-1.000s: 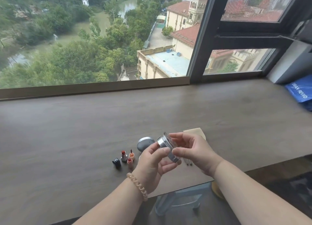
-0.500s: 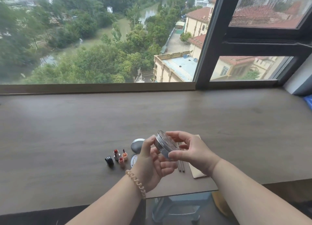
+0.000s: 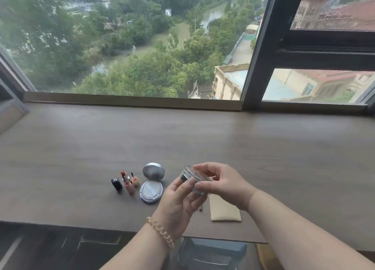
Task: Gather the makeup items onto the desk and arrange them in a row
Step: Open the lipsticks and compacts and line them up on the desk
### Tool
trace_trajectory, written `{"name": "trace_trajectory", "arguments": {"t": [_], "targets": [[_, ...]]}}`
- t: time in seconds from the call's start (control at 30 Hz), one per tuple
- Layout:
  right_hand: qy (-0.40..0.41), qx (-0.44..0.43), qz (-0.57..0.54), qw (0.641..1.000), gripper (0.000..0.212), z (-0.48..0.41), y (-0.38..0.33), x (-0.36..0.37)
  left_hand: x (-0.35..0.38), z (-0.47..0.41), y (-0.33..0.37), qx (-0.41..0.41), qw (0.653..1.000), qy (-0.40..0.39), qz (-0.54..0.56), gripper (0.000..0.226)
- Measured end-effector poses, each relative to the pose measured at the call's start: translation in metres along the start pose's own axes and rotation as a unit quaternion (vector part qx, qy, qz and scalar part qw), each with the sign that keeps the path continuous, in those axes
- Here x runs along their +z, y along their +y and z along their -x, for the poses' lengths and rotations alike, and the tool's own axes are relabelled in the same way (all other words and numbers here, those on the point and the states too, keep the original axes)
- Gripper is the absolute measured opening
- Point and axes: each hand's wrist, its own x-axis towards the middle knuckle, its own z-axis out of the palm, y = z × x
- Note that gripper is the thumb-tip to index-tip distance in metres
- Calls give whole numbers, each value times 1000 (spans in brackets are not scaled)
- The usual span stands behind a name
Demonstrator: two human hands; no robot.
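Both hands hold a small round jar (image 3: 187, 175) with a silver band and clear lid, tilted, just above the desk (image 3: 263, 152). My left hand (image 3: 180, 202) grips it from below; my right hand (image 3: 221, 182) pinches its lid from the right. To their left on the desk lie an open silver compact (image 3: 152, 183), an uncapped red lipstick (image 3: 125, 175), a black cap (image 3: 116, 184) and two small pink tubes (image 3: 130, 186). A beige pouch (image 3: 224, 210) lies under my right wrist, with thin pencil ends (image 3: 199, 209) showing beside it.
A large window with a dark frame (image 3: 257, 52) runs along the desk's far edge. Below the desk's near edge, part of a chair (image 3: 211, 253) shows.
The view has tilted and shifted left. My hands have kept hold of the jar and stay near the pouch; the compact's base is now uncovered beside my left hand.
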Motion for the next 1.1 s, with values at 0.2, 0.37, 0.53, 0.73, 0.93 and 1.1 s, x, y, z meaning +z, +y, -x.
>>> {"name": "trace_trajectory", "arguments": {"t": [0.2, 0.37, 0.53, 0.73, 0.93, 1.1], "targets": [[-34, -4, -14, 999, 50, -14, 4, 25, -28, 9, 4, 11, 999, 30, 27, 68], [-19, 3, -64, 998, 43, -28, 7, 46, -54, 12, 14, -3, 999, 19, 50, 66], [3, 23, -52, 998, 33, -41, 12, 59, -81, 11, 18, -48, 997, 21, 58, 56], [114, 36, -13, 993, 78, -60, 32, 64, -102, 9, 14, -122, 985, 66, -102, 36], [205, 50, 98, 973, 50, -71, 42, 60, -109, 11, -1, -136, 969, 133, -157, 32], [207, 58, 128, 968, 35, -83, 50, 60, -114, 1, -15, -110, 947, 203, -223, 36]]}}
